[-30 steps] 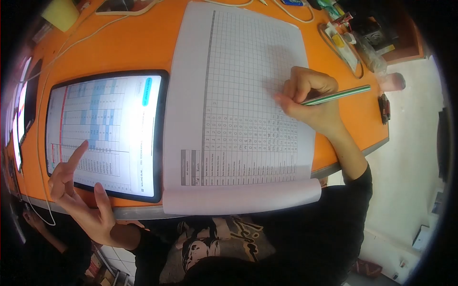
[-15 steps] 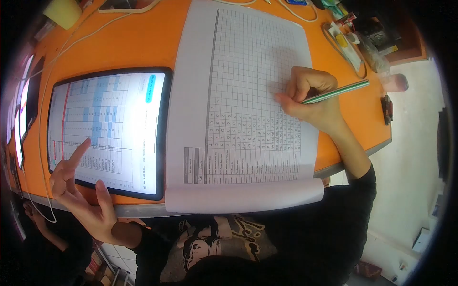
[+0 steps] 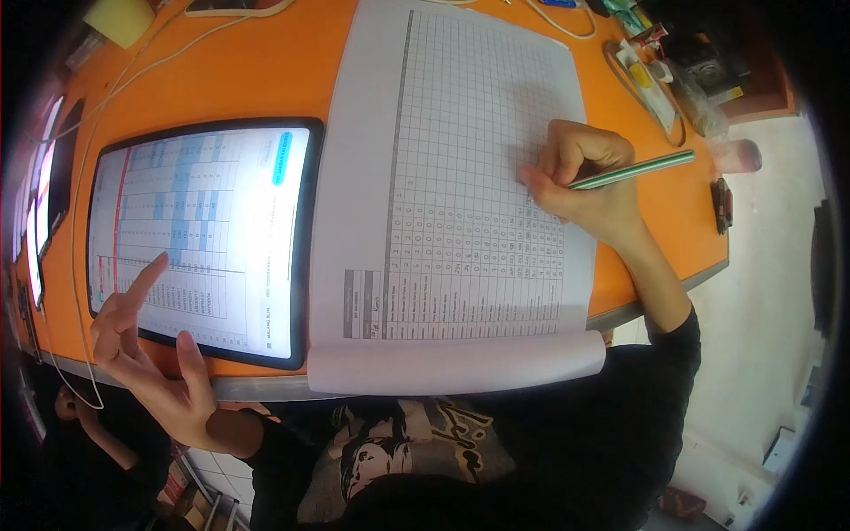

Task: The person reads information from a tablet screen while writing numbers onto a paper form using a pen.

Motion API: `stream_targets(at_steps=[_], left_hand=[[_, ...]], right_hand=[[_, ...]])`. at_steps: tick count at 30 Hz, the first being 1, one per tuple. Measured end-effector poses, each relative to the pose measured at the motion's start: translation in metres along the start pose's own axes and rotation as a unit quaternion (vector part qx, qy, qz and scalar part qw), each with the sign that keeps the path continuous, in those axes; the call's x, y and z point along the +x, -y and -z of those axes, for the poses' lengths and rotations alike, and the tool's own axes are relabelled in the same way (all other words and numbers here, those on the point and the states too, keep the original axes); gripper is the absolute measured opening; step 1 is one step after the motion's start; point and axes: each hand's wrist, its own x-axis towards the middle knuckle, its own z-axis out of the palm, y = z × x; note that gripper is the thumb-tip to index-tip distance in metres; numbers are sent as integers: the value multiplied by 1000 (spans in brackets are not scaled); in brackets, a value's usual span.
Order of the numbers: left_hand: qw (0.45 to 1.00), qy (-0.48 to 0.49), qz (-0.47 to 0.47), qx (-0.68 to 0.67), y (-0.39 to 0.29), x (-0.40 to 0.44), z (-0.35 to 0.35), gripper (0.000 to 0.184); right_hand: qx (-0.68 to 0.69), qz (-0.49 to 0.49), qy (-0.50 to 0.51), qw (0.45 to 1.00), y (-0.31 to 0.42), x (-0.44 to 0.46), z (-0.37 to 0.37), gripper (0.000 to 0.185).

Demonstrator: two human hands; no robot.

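Observation:
My left hand (image 3: pixel 158 363) is over the near left corner of a tablet (image 3: pixel 266 230), index finger stretched out to its lit screen and thumb apart. A table of rows, some highlighted blue, shows on that screen. Whether the fingertip touches the glass, I cannot tell. My right hand (image 3: pixel 589 181) rests on a large printed grid sheet (image 3: pixel 460 106), pinching a green-and-white striped pencil (image 3: pixel 633 170). The pencil's tip is hidden behind my fingers. Handwritten figures fill several columns of the sheet, and its near end curls over the table edge.
The orange table (image 3: pixel 239 71) carries white cables, a yellow container (image 3: pixel 119 22) at the far left, and lit phones at the left edge. A power strip (image 3: pixel 651 88) and small items lie at the far right. Another person's hand (image 3: pixel 66 404) shows at the lower left.
The sheet, my right hand and the pencil appear slightly further right in view. My left hand keeps its pose at the tablet. The other person's arm has shifted a little.

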Motion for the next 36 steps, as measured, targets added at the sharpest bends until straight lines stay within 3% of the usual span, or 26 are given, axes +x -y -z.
stream_targets(at_steps=[3, 10, 12, 19, 25, 27, 36], left_hand=[[1000, -5, -4, -19, -1, 2, -1, 40], [1000, 2, -2, -12, -3, 3, -1, 40], [1000, 0, -6, 6, -2, 3, 0, 39], [1000, 5, -4, -31, -3, 5, -2, 42], [983, -59, 0, -171, -7, 11, -9, 48], [998, -28, -21, -47, -6, 13, -5, 49], [996, -42, -27, -73, -3, 15, -7, 48]], right_hand=[[-32, 46, -11, 998, -5, 1, -1, 39], [-41, 56, -9, 998, -5, 0, 0, 39], [-14, 3, -21, 1000, -1, -1, -1, 38], [-11, 19, -25, 999, -2, -1, -3, 38], [46, -56, -11, 997, 6, -2, -5, 39], [69, -29, -33, 997, 5, 0, -7, 36], [73, 27, 6, 997, 13, 9, -12, 29]])
